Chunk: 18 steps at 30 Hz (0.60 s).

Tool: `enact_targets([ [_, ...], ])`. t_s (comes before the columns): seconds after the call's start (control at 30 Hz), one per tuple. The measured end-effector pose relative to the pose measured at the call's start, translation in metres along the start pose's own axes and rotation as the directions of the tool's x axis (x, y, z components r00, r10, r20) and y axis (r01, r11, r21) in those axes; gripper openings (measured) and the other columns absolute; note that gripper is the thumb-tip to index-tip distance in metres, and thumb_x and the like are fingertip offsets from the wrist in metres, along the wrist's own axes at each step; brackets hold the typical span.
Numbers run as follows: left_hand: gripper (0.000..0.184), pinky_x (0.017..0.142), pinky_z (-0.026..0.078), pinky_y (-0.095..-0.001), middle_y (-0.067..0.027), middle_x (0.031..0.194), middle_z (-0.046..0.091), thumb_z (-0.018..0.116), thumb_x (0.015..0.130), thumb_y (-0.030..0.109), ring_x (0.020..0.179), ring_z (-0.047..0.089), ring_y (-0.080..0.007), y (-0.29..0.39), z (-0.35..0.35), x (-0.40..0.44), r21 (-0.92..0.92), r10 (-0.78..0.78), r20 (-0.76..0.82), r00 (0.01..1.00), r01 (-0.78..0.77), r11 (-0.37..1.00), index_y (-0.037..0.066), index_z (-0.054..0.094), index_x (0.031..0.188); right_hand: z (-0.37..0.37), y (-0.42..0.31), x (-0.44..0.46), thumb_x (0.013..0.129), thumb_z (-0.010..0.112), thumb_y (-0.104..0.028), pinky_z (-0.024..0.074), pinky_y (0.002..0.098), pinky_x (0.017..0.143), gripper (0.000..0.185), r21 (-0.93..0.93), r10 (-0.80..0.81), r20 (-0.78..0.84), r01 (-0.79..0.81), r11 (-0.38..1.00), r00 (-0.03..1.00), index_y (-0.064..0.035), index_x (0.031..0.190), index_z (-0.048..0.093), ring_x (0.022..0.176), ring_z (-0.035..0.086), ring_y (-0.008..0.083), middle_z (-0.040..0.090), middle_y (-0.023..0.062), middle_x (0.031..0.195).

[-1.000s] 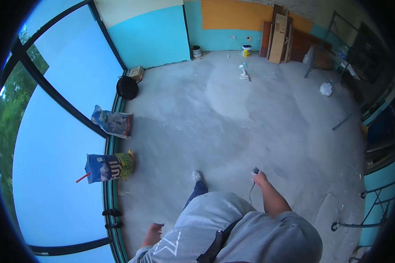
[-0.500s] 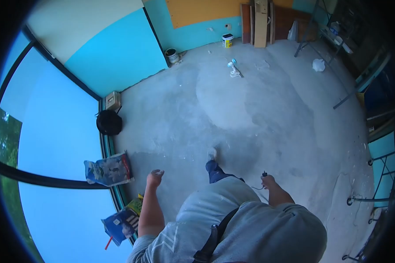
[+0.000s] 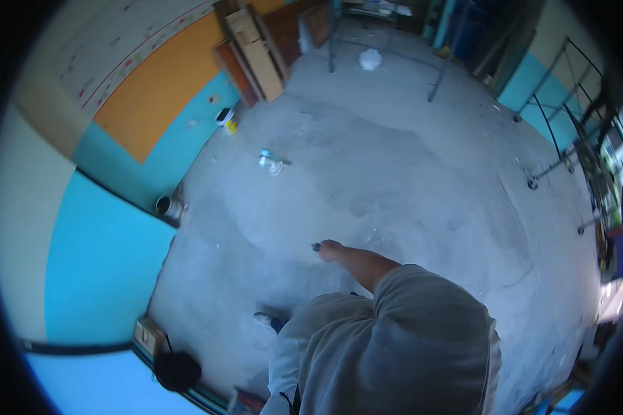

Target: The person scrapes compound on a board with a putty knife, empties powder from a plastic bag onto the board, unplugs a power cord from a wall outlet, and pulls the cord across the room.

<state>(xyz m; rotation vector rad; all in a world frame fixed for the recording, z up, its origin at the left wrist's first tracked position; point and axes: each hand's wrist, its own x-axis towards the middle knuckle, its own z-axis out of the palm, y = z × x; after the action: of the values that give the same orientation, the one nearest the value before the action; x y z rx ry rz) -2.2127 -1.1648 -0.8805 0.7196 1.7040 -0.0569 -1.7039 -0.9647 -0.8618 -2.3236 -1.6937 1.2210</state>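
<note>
My right hand [image 3: 329, 250] is stretched out in front of me over the grey floor [image 3: 408, 207], closed around a small dark plug-like piece [image 3: 316, 247] that pokes out past the fingers. No cord shows at the hand in this view. My left hand is out of sight. Farther ahead on the floor lies a white and teal tool [image 3: 270, 162] with a white cord bundled beside it. One shoe [image 3: 263, 319] shows at the lower left of my body.
Left wall: metal can [image 3: 167, 206], white-yellow bucket [image 3: 226, 120], leaning boards [image 3: 253, 55]. Lower left: cardboard box [image 3: 149, 337], black bag [image 3: 176, 371]. A white plastic bag [image 3: 370, 59] lies near a metal frame at the top. Wheeled scaffolding [image 3: 554, 131] and a thin cable [image 3: 526, 238] are at right.
The view has swung to the right, and the windows have mostly left it. My right hand has reached forward with the plug-like piece. My left hand came up, then went out of view.
</note>
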Motion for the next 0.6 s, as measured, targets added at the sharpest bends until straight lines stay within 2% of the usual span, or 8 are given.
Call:
enact_targets([
  [0.07, 0.029, 0.043, 0.043, -0.0363, -0.0054, 0.057, 0.049, 0.064, 0.084, 0.033, 0.046, 0.05, -0.0191, 0.035, -0.054, 0.026, 0.052, 0.017, -0.023, 1.0, -0.016, 0.998, 0.004, 0.058, 0.079, 0.011, -0.054, 0.06, 0.079, 0.049, -0.02, 0.048, 0.042, 0.079, 0.028, 0.025, -0.068, -0.032, 0.069, 0.997, 0.997, 0.0005, 0.093, 0.064, 0.09, 0.063, 0.034, 0.065, 0.021, 0.095],
  [0.13, 0.029, 0.043, 0.043, -0.0362, -0.0054, 0.057, 0.049, 0.064, 0.084, 0.032, 0.046, 0.05, -0.0191, 0.07, -0.124, 0.052, 0.091, 0.034, -0.054, 0.998, -0.029, 0.995, 0.004, 0.058, 0.079, 0.025, -0.112, 0.098, 0.08, 0.052, -0.025, 0.047, 0.0427, 0.08, 0.031, 0.222, -0.032, -0.178, 0.071, 0.972, 0.983, 0.0005, 0.095, 0.063, 0.092, 0.062, 0.0346, 0.064, 0.0223, 0.096],
  [0.23, 0.029, 0.043, 0.043, -0.036, -0.0054, 0.058, 0.049, 0.064, 0.084, 0.032, 0.046, 0.05, -0.019, 0.136, -0.244, 0.089, 0.157, 0.067, -0.118, 0.991, -0.048, 0.986, 0.004, 0.058, 0.079, 0.025, -0.201, 0.114, 0.081, 0.054, -0.03, 0.0463, 0.0421, 0.081, 0.036, 0.434, -0.001, -0.17, 0.076, 0.898, 0.986, 0.0011, 0.096, 0.063, 0.093, 0.061, 0.0347, 0.064, 0.0228, 0.096],
  [0.37, 0.028, 0.043, 0.043, -0.0358, -0.0053, 0.058, 0.049, 0.064, 0.084, 0.032, 0.046, 0.05, -0.0189, 0.28, -0.383, 0.158, 0.3, 0.192, -0.168, 0.967, -0.135, 0.944, 0.004, 0.058, 0.079, -0.004, -0.308, 0.121, 0.082, 0.061, -0.041, 0.0459, 0.0376, 0.077, 0.04, 0.568, -0.097, -0.133, 0.155, 0.808, 0.986, -0.0041, 0.097, 0.064, 0.089, 0.062, 0.029, 0.065, 0.0153, 0.091],
  [0.4, 0.028, 0.043, 0.043, -0.0358, -0.0053, 0.058, 0.049, 0.064, 0.084, 0.031, 0.047, 0.05, -0.0189, 0.321, -0.407, 0.175, 0.339, 0.232, -0.168, 0.958, -0.165, 0.926, 0.004, 0.058, 0.079, -0.015, -0.326, 0.12, 0.084, 0.06, -0.039, 0.0455, 0.0366, 0.076, 0.038, 0.686, -0.135, -0.119, 0.179, 0.705, 0.984, -0.0039, 0.096, 0.063, 0.086, 0.061, 0.0256, 0.065, 0.0124, 0.088],
  [0.53, 0.028, 0.043, 0.043, -0.0356, -0.0053, 0.059, 0.05, 0.064, 0.084, 0.031, 0.047, 0.05, -0.0188, 0.487, -0.44, 0.235, 0.501, 0.372, -0.073, 0.925, -0.289, 0.816, 0.004, 0.058, 0.079, -0.047, -0.361, 0.169, 0.085, 0.06, -0.039, 0.0448, 0.0376, 0.073, 0.039, 0.724, -0.123, -0.257, 0.275, 0.632, 0.959, -0.0025, 0.098, 0.061, 0.08, 0.059, 0.0227, 0.063, 0.0104, 0.084],
  [0.57, 0.028, 0.043, 0.043, -0.0356, -0.0053, 0.059, 0.05, 0.064, 0.084, 0.031, 0.047, 0.05, -0.0188, 0.523, -0.437, 0.247, 0.534, 0.393, -0.035, 0.919, -0.315, 0.785, 0.004, 0.058, 0.079, -0.062, -0.364, 0.175, 0.084, 0.061, -0.038, 0.0449, 0.0378, 0.073, 0.037, 0.821, -0.047, -0.172, 0.17, 0.546, 0.984, -0.0027, 0.097, 0.061, 0.08, 0.059, 0.0226, 0.063, 0.0109, 0.084],
  [0.6, 0.028, 0.043, 0.043, -0.0355, -0.0053, 0.059, 0.05, 0.064, 0.084, 0.031, 0.047, 0.05, -0.0188, 0.556, -0.432, 0.258, 0.572, 0.403, 0.013, 0.915, -0.338, 0.748, 0.004, 0.058, 0.079, -0.069, -0.363, 0.196, 0.084, 0.061, -0.037, 0.045, 0.038, 0.072, 0.037, 0.836, 0.014, -0.162, 0.13, 0.533, 0.987, -0.0028, 0.097, 0.062, 0.08, 0.059, 0.0228, 0.063, 0.011, 0.085],
])
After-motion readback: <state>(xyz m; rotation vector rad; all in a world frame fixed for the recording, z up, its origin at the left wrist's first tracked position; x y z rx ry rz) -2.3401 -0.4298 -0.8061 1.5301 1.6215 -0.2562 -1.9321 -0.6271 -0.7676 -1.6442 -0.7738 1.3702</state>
